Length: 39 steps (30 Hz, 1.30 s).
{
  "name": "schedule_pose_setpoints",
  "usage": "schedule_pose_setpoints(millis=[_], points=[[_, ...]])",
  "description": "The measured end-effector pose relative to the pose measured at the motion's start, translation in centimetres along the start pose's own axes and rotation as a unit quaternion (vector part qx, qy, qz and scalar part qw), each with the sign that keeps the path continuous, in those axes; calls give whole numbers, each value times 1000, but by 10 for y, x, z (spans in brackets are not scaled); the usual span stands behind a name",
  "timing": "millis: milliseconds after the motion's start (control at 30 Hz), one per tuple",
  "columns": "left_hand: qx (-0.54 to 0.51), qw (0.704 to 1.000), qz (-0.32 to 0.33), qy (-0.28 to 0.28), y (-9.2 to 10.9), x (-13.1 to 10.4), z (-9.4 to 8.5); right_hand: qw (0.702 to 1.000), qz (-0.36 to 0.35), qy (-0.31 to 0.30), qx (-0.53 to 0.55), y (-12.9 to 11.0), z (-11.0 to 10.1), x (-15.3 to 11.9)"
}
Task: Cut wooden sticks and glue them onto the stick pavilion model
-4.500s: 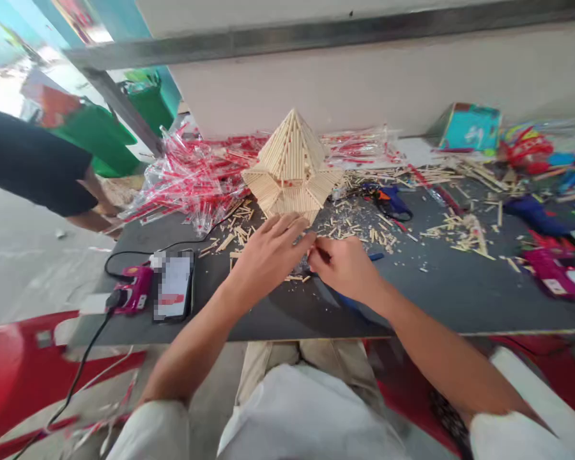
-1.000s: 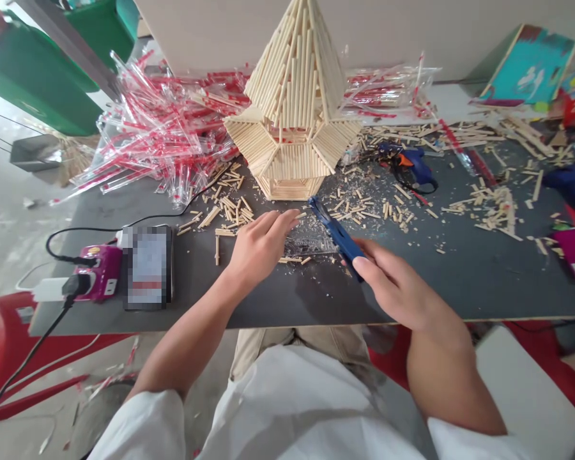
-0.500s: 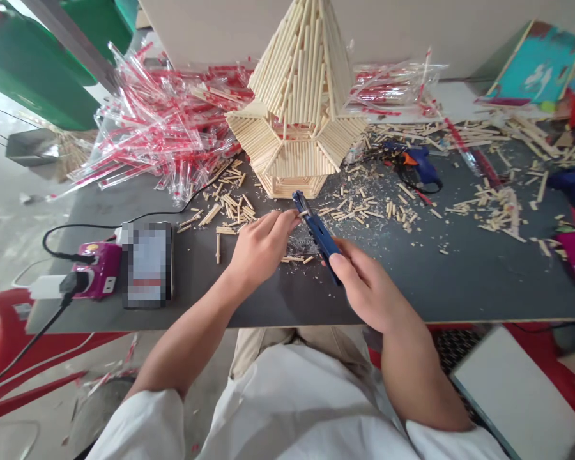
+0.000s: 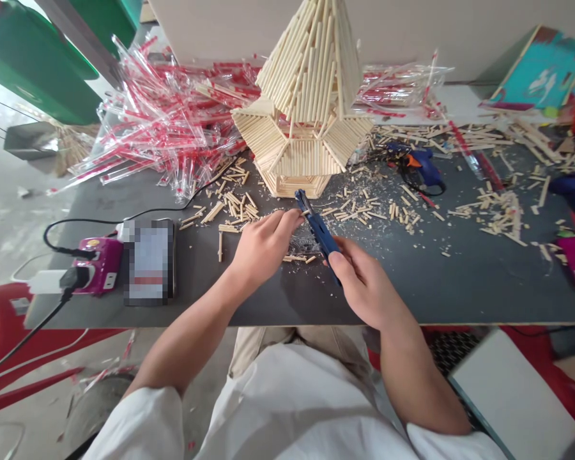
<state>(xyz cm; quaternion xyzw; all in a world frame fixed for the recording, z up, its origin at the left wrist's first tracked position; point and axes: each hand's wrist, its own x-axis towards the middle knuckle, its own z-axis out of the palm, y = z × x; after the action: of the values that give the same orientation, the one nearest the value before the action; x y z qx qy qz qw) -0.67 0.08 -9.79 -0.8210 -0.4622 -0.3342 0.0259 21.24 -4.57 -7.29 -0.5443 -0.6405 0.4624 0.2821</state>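
Note:
My right hand is wrapped round a dark blue hand cutter, whose head points away from me. Close to its jaws, my left hand is closed, thumb and fingers pinching a thin wooden stick. Only a short end of that stick shows, at the cutter's jaws; my fingers hide the rest. Just beyond both hands stands a house-like model built of pale wooden sticks, with a tall pointed roof. Short cut stick pieces lie about its base.
Crumpled clear-and-red wrappers heap at the back left. A phone and a purple power strip with cables lie at left. A blue glue gun and scattered sticks are at right. The dark table's front edge is near my lap.
My hands, the stick and the cutter hold nearly the same pose. The view has shifted slightly, so the model appears a little further right.

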Motion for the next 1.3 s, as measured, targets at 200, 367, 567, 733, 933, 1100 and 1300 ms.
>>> schedule_pose_setpoints(millis=[200, 367, 567, 733, 933, 1100, 1300], points=[[-6, 1000, -2, 1, 0, -1, 0, 999, 1, 3, -34, -3, 1, 0], [-11, 1000, -9, -1, 1, 0, -1, 1000, 2, 1, -27, -4, 0, 0], [-22, 1000, -20, -6, -1, -2, 1, 999, 5, 4, -50, -2, 2, 1], [-53, 998, -24, -9, -1, -4, 2, 994, 34, 9, -108, 2, 5, 4], [-39, 999, -29, -12, 0, -2, 2, 989, 27, 5, -144, 4, 7, 12], [-43, 998, -41, -2, 1, -3, 1, 984, 18, -15, -176, -2, 4, 13], [-61, 996, -58, -19, 1, -5, 4, 969, 36, -27, -243, -3, 5, 11]])
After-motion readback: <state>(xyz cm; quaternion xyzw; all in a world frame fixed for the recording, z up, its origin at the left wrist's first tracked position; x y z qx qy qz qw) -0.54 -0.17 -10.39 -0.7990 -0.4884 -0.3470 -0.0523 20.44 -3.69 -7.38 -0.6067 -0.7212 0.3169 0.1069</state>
